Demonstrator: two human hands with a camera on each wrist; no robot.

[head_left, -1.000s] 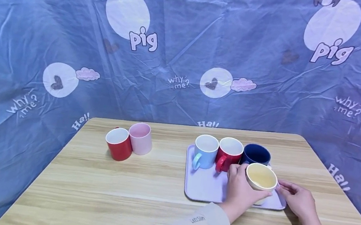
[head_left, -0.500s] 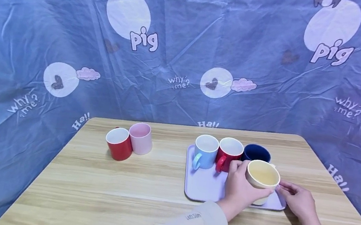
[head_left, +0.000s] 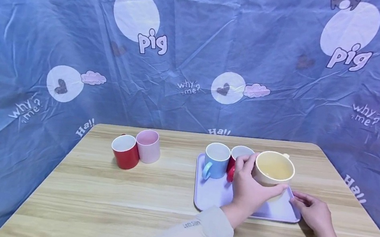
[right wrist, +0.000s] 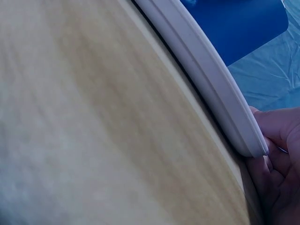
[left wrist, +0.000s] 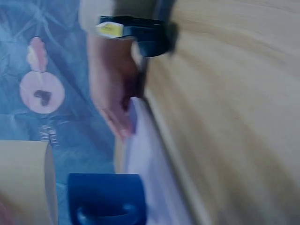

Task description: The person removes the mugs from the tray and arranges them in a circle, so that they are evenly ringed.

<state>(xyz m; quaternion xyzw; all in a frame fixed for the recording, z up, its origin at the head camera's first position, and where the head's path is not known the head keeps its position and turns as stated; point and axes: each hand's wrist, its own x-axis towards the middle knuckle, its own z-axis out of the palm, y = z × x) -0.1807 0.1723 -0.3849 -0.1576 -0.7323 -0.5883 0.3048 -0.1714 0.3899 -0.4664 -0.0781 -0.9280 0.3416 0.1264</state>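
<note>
My left hand (head_left: 251, 188) grips a pale yellow mug (head_left: 273, 176) by its side, thumb and fingers spread round it. Its handle points to the back, and it is raised over the right part of the lilac tray (head_left: 213, 200). A dark blue mug (left wrist: 108, 194) on the tray is hidden behind it in the head view but shows in the left wrist view. With thumb and fingers, my right hand (head_left: 315, 215) holds the tray's right rim, seen close in the right wrist view. A light blue mug (head_left: 215, 162) and a red mug (head_left: 232, 165), partly covered, stand on the tray.
Off to the left on the wooden table (head_left: 108, 204), a second red mug (head_left: 126, 156) and a pink mug (head_left: 148, 149) stand side by side. A blue printed cloth (head_left: 184, 53) hangs behind the table.
My left hand has lifted the yellow mug and carried it toward the back, so it now covers the dark blue mug. The right hand stays at the tray's rim.
</note>
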